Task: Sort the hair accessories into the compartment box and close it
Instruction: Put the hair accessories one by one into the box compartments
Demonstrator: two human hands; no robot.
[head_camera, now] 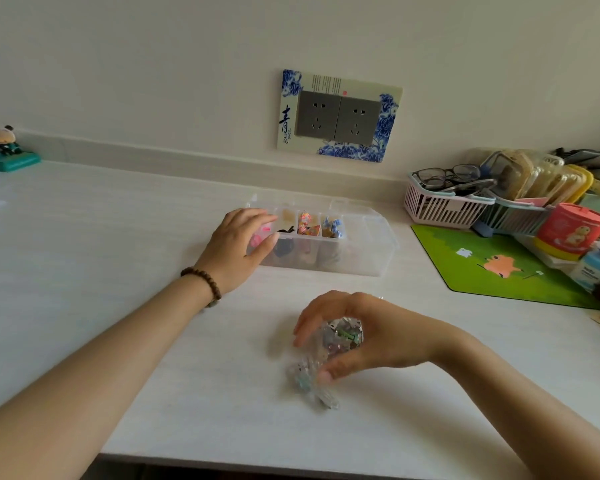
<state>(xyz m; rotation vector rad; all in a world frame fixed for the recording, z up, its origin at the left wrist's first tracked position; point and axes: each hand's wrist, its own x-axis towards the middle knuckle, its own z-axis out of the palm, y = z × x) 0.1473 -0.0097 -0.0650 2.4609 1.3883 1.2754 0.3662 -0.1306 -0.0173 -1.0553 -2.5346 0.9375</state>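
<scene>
The white desk [118, 237] carries the clear compartment box [361, 251], which stands open, its lid laid back on the right. The left hand [236, 251] rests on the left end of the box with fingers nearly straight. In front of the box, the right hand [378, 334] curls its thumb and fingers around a clear bundle of hair clips [340, 337]. Colourful accessories [305, 223] already lie in the middle compartments of the box.
</scene>
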